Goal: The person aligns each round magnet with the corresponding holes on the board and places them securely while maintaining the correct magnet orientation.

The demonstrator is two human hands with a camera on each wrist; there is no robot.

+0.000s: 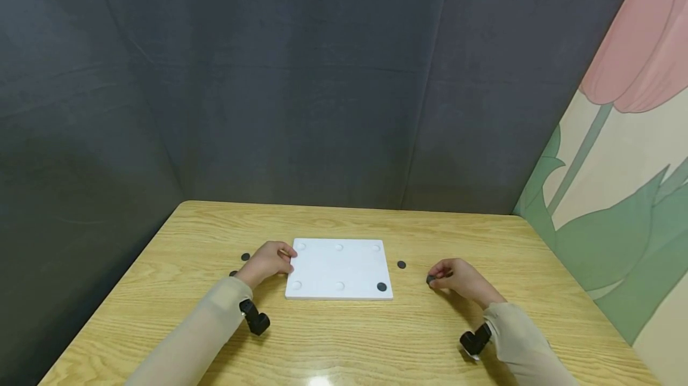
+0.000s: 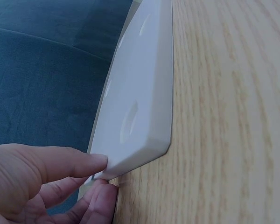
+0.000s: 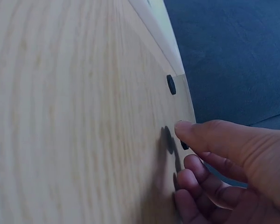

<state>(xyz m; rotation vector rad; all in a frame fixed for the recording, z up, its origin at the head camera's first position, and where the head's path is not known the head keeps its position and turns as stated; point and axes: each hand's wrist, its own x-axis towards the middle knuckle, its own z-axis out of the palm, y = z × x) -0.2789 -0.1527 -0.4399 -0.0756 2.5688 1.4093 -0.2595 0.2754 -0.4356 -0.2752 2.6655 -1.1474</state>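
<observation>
A white rectangular board (image 1: 338,267) with shallow round recesses lies flat on the table. My left hand (image 1: 270,262) holds its left edge; in the left wrist view the thumb (image 2: 79,163) touches the board's edge, with the other fingers curled beside it. One black disc (image 1: 381,287) sits in the near right recess; the other recesses show white. To the right of the board, my right hand (image 1: 462,278) pinches another black disc (image 1: 430,279) between thumb and fingers, just above the table. In the right wrist view, the thumb partly hides this disc (image 3: 184,145).
Between the board and my right hand lies a loose black disc (image 1: 401,265). Left of the board are a black disc (image 1: 245,257) and a second disc (image 1: 233,273), partly covered by my left arm. A dark curtain (image 1: 322,87) hangs behind the wooden table (image 1: 344,344).
</observation>
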